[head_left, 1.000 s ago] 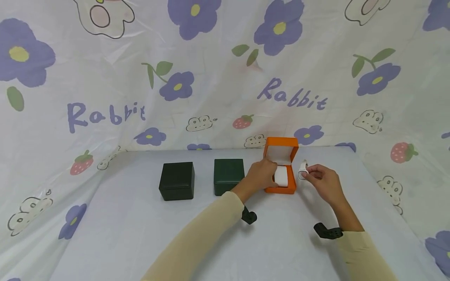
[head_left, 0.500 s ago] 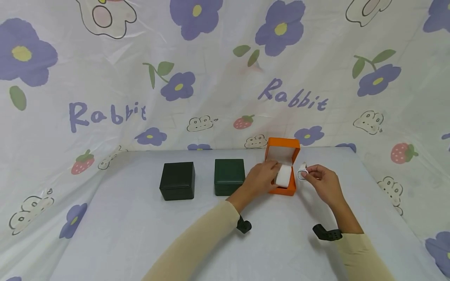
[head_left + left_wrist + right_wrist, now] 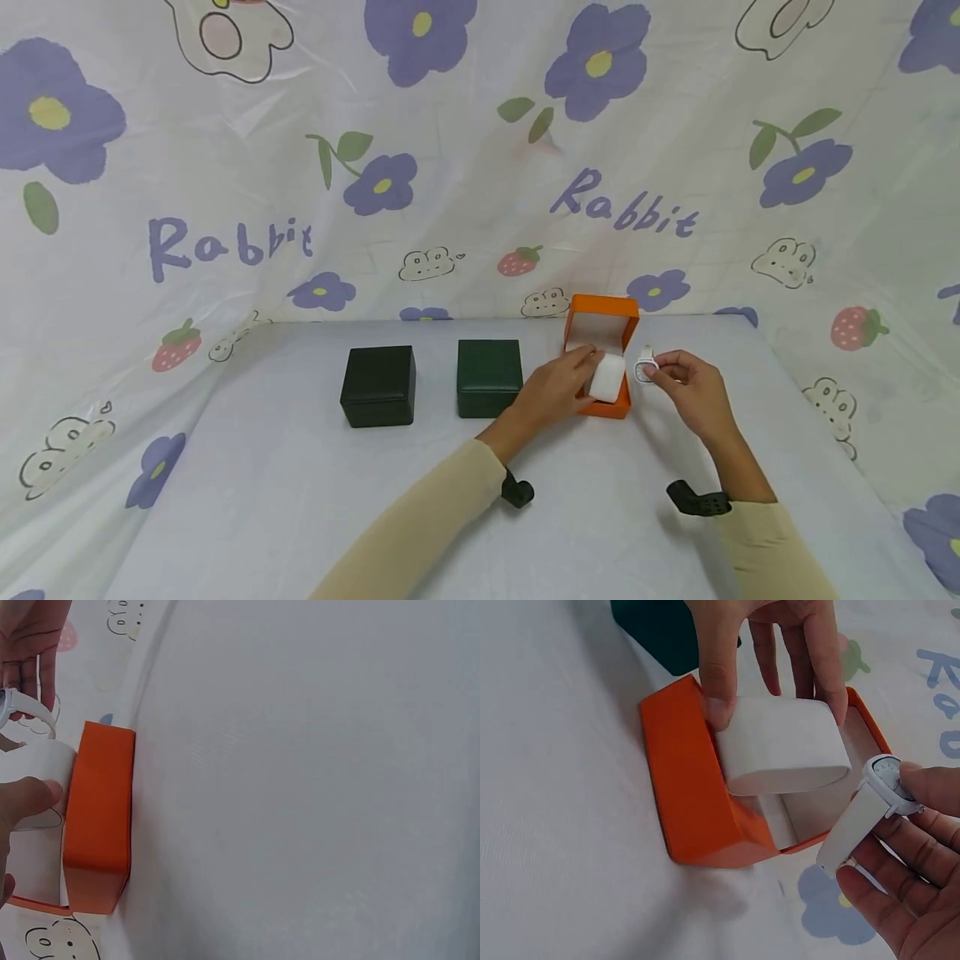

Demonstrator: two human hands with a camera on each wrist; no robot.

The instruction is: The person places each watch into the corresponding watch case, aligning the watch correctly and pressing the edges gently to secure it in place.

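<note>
My left hand (image 3: 555, 385) pinches a white watch cushion (image 3: 784, 742) between thumb and fingers, tilted at the mouth of an orange watch box (image 3: 686, 780). The box's lid (image 3: 603, 305) stands raised at the back, its pale lining showing. To the right of the box, my right hand (image 3: 693, 393) holds a white wristwatch (image 3: 885, 780) by its round case, thumb across the dial. The white strap (image 3: 855, 829) hangs down toward the fingers. In the left wrist view, the left thumb (image 3: 34, 796) presses on the cushion, and the watch overlaps it from behind.
A closed dark green box (image 3: 489, 379) stands just left of the orange box, close to the left forearm. Further left is a closed black box (image 3: 378, 387). A flower-patterned cloth (image 3: 450, 167) hangs behind the white table (image 3: 300, 517).
My left hand has drawn the white cushion up and tilted it out of the orange box, which has shifted slightly. The right hand with the wristwatch has hardly moved.
</note>
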